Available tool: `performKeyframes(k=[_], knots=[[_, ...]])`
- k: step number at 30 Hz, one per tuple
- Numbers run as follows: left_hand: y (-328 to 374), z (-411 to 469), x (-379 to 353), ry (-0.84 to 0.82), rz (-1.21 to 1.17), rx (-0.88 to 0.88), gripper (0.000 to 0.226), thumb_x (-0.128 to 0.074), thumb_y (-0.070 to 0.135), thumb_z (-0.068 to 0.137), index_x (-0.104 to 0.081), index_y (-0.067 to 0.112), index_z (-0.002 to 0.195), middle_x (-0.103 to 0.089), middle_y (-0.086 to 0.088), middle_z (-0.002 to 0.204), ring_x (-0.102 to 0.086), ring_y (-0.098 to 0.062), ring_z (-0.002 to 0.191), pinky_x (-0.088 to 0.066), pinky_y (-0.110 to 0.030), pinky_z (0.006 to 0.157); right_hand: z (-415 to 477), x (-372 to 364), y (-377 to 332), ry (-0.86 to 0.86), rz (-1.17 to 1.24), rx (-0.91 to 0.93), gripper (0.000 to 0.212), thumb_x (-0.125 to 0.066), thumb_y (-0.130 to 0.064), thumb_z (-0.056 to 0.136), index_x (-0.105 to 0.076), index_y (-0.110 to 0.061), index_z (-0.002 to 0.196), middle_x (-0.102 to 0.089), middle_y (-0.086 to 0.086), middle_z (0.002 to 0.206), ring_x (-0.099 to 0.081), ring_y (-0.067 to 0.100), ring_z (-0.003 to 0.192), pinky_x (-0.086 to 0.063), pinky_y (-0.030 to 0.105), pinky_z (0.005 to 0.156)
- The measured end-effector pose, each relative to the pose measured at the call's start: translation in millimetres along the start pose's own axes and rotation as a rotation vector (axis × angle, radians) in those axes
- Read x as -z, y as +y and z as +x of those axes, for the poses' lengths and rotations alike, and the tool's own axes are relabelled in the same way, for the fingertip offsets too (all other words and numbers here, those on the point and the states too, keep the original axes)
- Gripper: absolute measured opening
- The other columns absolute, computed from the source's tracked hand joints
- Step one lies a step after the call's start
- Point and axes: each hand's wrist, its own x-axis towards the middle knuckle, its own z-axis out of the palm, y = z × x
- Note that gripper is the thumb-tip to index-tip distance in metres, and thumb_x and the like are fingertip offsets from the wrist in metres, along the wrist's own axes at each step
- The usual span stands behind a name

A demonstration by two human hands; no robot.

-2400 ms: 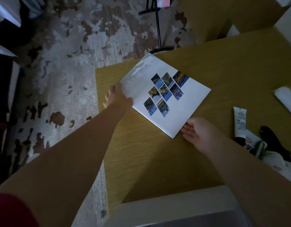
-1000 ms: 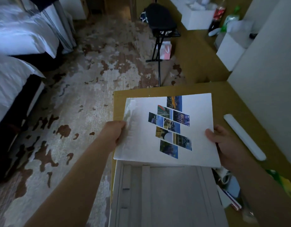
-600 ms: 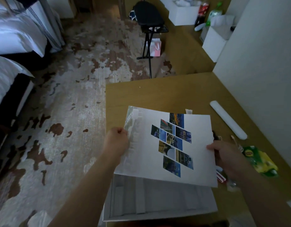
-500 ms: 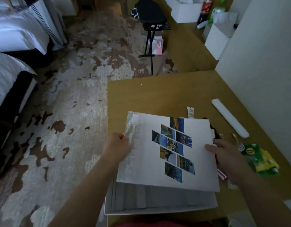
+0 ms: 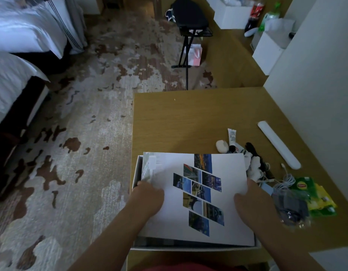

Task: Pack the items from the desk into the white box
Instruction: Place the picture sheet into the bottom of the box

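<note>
At the near left corner of the wooden surface [image 5: 188, 118], a white box [image 5: 137, 173] sits with its near rim just past the surface's near edge. A white booklet [image 5: 228, 173] printed with slanted photo tiles lies over the opening of the box, covering nearly all of it; only the left wall and the near rim show around it. The left hand [image 5: 147, 198] presses on the booklet's left edge with its fingers curled down over the side, gripping it. The right hand [image 5: 253, 202] holds the booklet's right edge, thumb on top, the other fingers hidden under the page.

Right of the box, toward the right edge of the surface, other items lie loose: a small white tube with a black cap [image 5: 232, 137], a pale rounded object [image 5: 222, 146] just beside it, a bundle of black and white cloth [image 5: 254, 163], a long white case [image 5: 277, 144] lying slantwise near the wall, a coiled white cable [image 5: 284, 180], a grey pouch [image 5: 290, 204] and a green and yellow packet [image 5: 314, 196] nearest the right edge. The far half of the surface is bare wood.
</note>
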Motion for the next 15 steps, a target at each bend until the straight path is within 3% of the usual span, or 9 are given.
performKeyframes(k=[2, 7, 10, 15], knots=[[-3, 0, -2, -0.032, 0.066, -0.051, 0.062, -0.045, 0.031, 0.090, -0.031, -0.004, 0.140, -0.048, -0.022, 0.134, -0.053, -0.032, 0.116, -0.048, -0.038, 0.094, 2, 4, -1, -0.025, -0.043, -0.001, 0.017, -0.047, -0.010, 0.088, -0.049, -0.008, 0.105, -0.053, 0.008, 0.091, -0.048, 0.022, 0.080, -0.040, 0.032, 0.072], [-14, -7, 1, -0.063, 0.238, -0.164, 0.053, -0.038, 0.040, 0.094, -0.052, -0.001, 0.125, -0.053, -0.019, 0.128, -0.058, -0.027, 0.108, -0.045, -0.027, 0.083, 7, 11, 2, -0.133, -0.089, -0.019, 0.023, -0.047, -0.007, 0.086, -0.054, -0.005, 0.107, -0.058, 0.010, 0.098, -0.053, 0.025, 0.088, -0.039, 0.029, 0.072], [-21, -8, 3, -0.087, 0.231, -0.160, 0.053, -0.038, 0.042, 0.094, -0.055, -0.002, 0.120, -0.058, -0.019, 0.121, -0.059, -0.026, 0.101, -0.042, -0.026, 0.076, 6, 7, 3, -0.132, -0.103, -0.036, 0.023, -0.048, -0.006, 0.084, -0.056, 0.002, 0.105, -0.060, 0.016, 0.093, -0.053, 0.024, 0.079, -0.038, 0.030, 0.063], [-10, -13, 3, -0.081, 0.193, -0.176, 0.048, -0.040, 0.043, 0.094, -0.059, 0.002, 0.112, -0.063, -0.012, 0.105, -0.055, -0.021, 0.089, -0.038, -0.023, 0.072, 2, -7, -13, -0.268, -0.209, -0.023, 0.029, -0.045, -0.021, 0.093, -0.045, -0.004, 0.117, -0.052, 0.015, 0.118, -0.047, 0.024, 0.094, -0.033, 0.027, 0.071]])
